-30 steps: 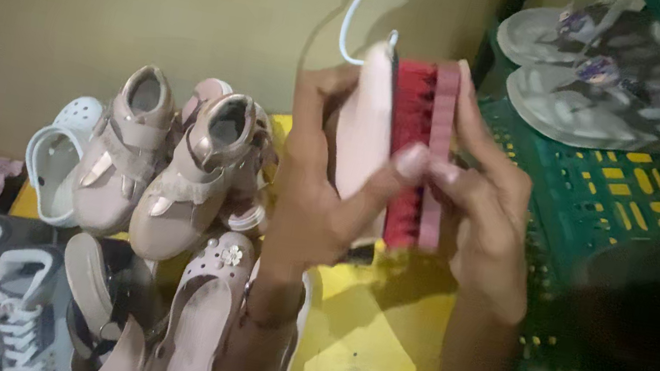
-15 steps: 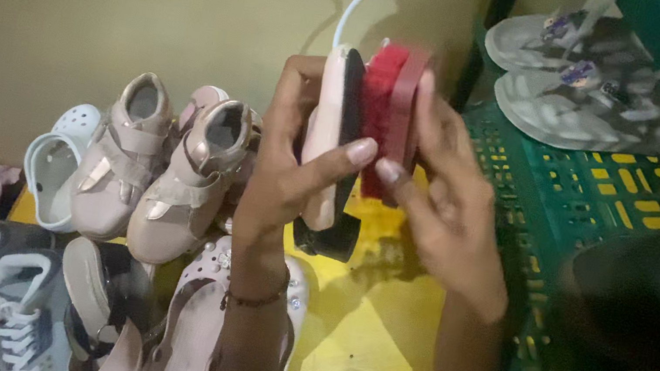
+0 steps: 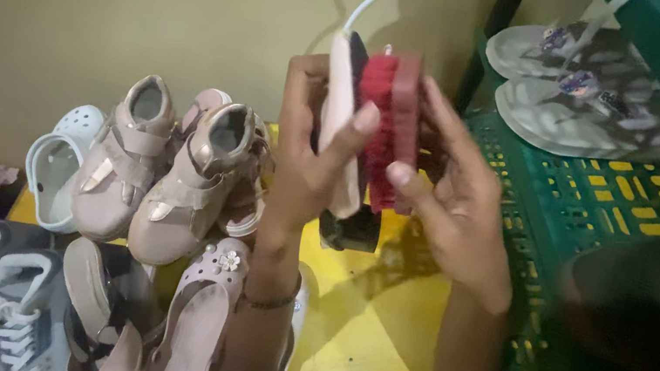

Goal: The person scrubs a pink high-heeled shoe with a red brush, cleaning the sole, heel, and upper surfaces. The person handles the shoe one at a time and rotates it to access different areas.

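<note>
Left hand (image 3: 311, 165) still gripping pale sandal (image 3: 339, 116); right hand (image 3: 450, 205) still clamping red brush (image 3: 391, 125), shifted left; grey sandals (image 3: 590, 103) on green rack (image 3: 608, 212).

I note a pale pink shoe (image 3: 339, 116) held upright, sole edge toward me, above the yellow floor mat (image 3: 358, 340). A red brush (image 3: 390, 124) lies pressed against the shoe's dark side, also upright.

We list: red brush (image 3: 387, 128), bristly and matt; green crate (image 3: 607, 221), perforated plastic; pink boots (image 3: 172, 178), smooth, slightly shiny; yellow floor sheet (image 3: 363, 341), glossy.
</note>
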